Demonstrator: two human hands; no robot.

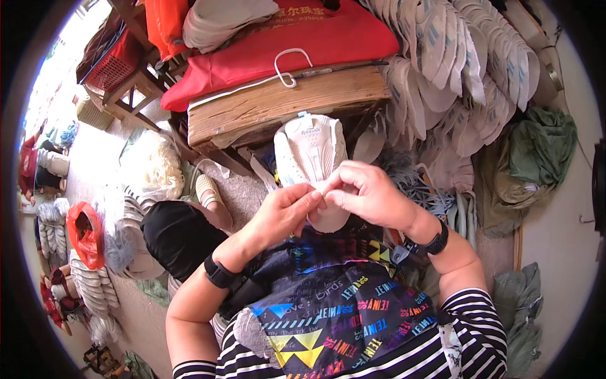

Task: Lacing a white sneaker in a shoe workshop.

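A white shoe upper (309, 148) hangs in front of me, its lacing part facing up and its far end against the edge of the wooden bench. My left hand (284, 215) pinches it near its closer end, thumb and fingers pressed together. From the other side my right hand (366, 194) is also closed in a pinch there, its fingertips almost meeting those of the left. Whatever small piece lies between the fingertips is hidden. Below the hands the pale rounded end (331, 218) of the upper shows over my patterned apron (341, 303).
On the wooden bench (252, 117) lie a red cloth (290, 47) and a white hooked wire (278, 63). Stacks of white shoe uppers (435, 50) rise at the far right, near a green sack (543, 145). To the left are a red plastic bag (86, 234) and more bundled uppers (93, 284).
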